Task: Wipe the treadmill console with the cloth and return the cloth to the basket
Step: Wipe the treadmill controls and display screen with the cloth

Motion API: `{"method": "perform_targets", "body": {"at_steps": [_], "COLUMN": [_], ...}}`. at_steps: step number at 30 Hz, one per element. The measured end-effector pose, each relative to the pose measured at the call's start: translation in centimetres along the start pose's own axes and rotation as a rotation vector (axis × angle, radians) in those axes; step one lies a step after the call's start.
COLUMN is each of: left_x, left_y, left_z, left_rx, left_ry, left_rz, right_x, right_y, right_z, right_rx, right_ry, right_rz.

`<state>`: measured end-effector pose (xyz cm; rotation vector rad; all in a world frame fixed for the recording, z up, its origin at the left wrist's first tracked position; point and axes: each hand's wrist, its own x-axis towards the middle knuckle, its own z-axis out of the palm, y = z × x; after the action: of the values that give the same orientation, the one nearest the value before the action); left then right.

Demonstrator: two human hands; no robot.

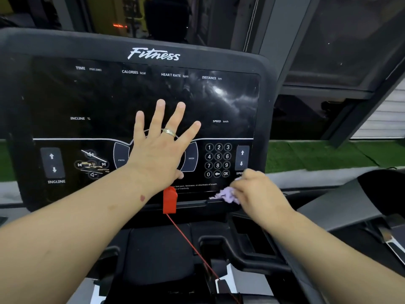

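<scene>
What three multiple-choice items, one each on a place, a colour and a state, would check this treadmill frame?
1. Where is the cloth?
A. bottom right edge of the console
B. over the Fitness logo
C. on the incline arrows

2. What colour is the safety key?
A. yellow
B. red
C. blue

3. How is the left hand?
A. fist
B. pinching the cord
C. flat, fingers spread

Answers: 1 A, the right hand holds it below the keypad; 2 B, it is plainly red; 3 C, the palm lies on the panel.
</scene>
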<state>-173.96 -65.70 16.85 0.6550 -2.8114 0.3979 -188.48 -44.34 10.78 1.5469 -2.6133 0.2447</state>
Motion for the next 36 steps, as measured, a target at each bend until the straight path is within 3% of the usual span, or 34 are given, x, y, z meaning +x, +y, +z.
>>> {"method": "perform_targets", "body": {"at_steps": [4, 11, 14, 17, 20, 24, 26, 30, 36], "left_x": [0.0, 0.1, 0.0, 0.0, 0.0, 0.1, 0.1, 0.0, 0.0], "left_y": [0.1, 0.1, -0.1, -0.2, -0.2, -0.2, -0.2, -0.2, -0.1], "left_z": [0.1, 0.1, 0.1, 0.1, 0.2, 0.2, 0.1, 0.1, 0.1], "left_rx": [0.013, 0.021, 0.013, 0.008, 0.002, -0.004, -0.005, -0.002, -0.001], "left_ry": [-0.003, 0.007, 0.007, 0.005, -0.002, -0.005, -0.01, -0.004, -0.007], "left_rz": [-0.001, 0.0, 0.006, 0.006, 0.007, 0.009, 0.012, 0.013, 0.012], "right_x": [-0.5, 2.8, 2.0, 1.0, 0.9, 1.1, 1.0, 0.0, -0.6], "right_y": [-1.0, -9.6, -6.5, -1.8, -1.5, -3.1, -3.9, -4.1, -5.0], "right_z": [0.8, 2.6, 1.8, -0.1, -0.3, -0.8, -1.0, 0.7, 1.5], "right_rx": [0.062, 0.151, 0.092, 0.024, 0.015, 0.34, 0.36, 0.152, 0.154], "right_ry": [0.094, 0.117, 0.048, 0.006, -0.015, 0.21, 0.316, 0.178, 0.104], "right_rz": [0.092, -0.15, -0.183, -0.055, 0.027, 0.054, -0.007, -0.094, -0.056]}}
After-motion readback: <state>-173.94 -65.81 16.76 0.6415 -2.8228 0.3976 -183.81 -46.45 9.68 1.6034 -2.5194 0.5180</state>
